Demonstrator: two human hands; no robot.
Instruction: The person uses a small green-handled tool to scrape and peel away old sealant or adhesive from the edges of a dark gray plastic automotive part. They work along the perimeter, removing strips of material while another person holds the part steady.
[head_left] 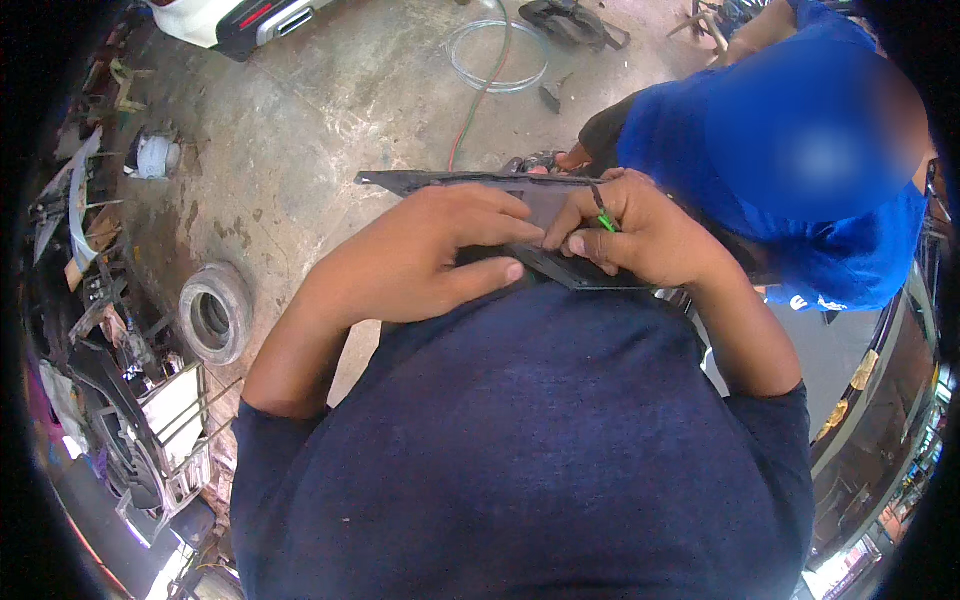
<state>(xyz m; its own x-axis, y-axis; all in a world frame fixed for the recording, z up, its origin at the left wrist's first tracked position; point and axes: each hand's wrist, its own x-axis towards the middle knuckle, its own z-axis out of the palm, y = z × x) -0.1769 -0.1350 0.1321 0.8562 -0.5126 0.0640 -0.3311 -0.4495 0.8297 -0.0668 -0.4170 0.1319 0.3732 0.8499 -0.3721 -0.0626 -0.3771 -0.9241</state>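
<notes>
A dark, flat panel (545, 205) with a black rim lies crosswise in front of my body, its narrow end pointing left. My left hand (430, 245) rests over its near side, fingers stretched out and thumb apart. On the right, my right hand (650, 235) is closed with its fingertips down at the panel. A thin tool (606, 220) with a bright green section and a dark end sticks out from between those fingers; its exact kind is unclear. The two hands' fingertips are close together. My fingers cover part of the panel.
A person in a blue shirt (670, 120) is close by at the right. On the concrete floor lie a tyre (215, 313), a coil of clear hose (497, 57) and dark parts (570, 22). Piled scrap (120, 400) lines the left side. A white car's corner (235, 20) shows at the top.
</notes>
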